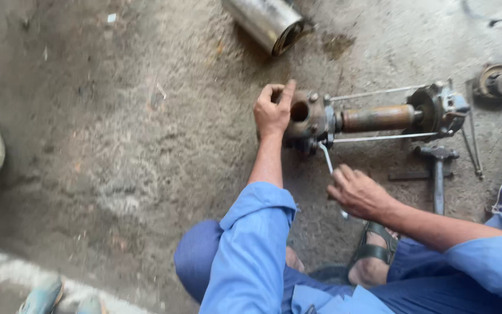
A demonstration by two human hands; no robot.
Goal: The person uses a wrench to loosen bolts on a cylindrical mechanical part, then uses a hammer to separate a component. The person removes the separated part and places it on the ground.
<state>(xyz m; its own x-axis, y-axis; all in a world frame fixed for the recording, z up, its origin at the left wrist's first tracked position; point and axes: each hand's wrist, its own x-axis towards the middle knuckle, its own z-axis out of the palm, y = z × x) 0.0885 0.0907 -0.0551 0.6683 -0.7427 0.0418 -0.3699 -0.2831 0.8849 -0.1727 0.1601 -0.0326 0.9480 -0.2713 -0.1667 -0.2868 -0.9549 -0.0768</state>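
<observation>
rusty pump assembly (373, 118) lies sideways on floor; wrench (327, 163) on its bolt.

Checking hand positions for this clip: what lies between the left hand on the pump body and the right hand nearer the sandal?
In the head view, a slim wrench spans from the rusty pump body, steadied by the left hand, to the right hand gripping it; bare concrete floor beneath.

The scene is lit by soft, even daylight, and only faint shadows are cast on the concrete floor (117, 134). A dull sheen is seen on the metal cylinder (265, 20) at the top. The whole picture is softened by slight motion blur, most strongly at the right edge.
</observation>
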